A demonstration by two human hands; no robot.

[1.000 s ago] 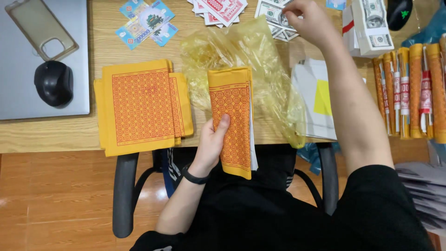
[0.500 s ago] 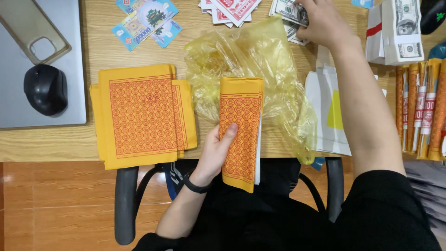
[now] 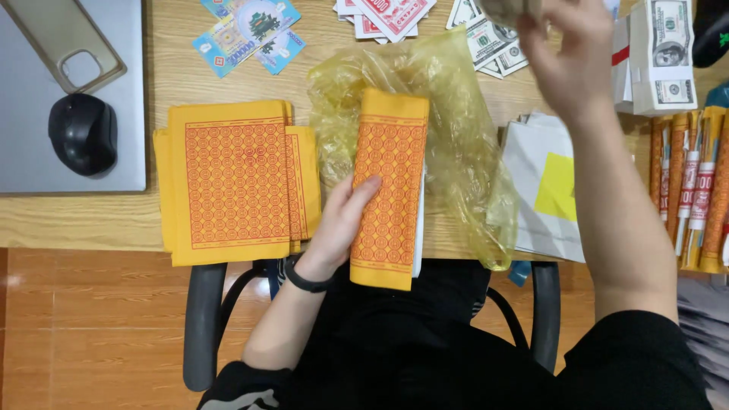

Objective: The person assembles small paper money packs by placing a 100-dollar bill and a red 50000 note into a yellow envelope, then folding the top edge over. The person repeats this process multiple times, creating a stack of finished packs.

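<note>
- The left hand (image 3: 345,220) grips a folded paper stack (image 3: 389,190), yellow with an orange grid of small rings; fingers curl over its left edge, thumb hidden beneath.
- That stack is a long rectangle lying near-to-far, its near end hanging past the desk (image 3: 91,216) edge over the person's lap, its far end resting on a crinkled, see-through yellow plastic bag (image 3: 456,137).
- The right hand (image 3: 566,53) is lifted at the far right, fingers bunched around something blurred at the top edge; I cannot tell what it holds.
- Just left of the held stack, a flat pile of yellow sheets (image 3: 235,182) with the same print lies fanned, its near edge jutting over the desk rim.
- Right of the bag lies a white paper bag (image 3: 550,190) with a yellow square; beyond it, red and orange sticks (image 3: 687,190) in a row.
- Banded banknote bundles (image 3: 657,53) stand far right; loose coloured notes (image 3: 250,30) lie at the far edge.
- Far left: a grey laptop (image 3: 30,144) carrying a black mouse (image 3: 82,133) and a clear phone case (image 3: 64,42).
- Bare wood shows only in narrow strips between the piles.
</note>
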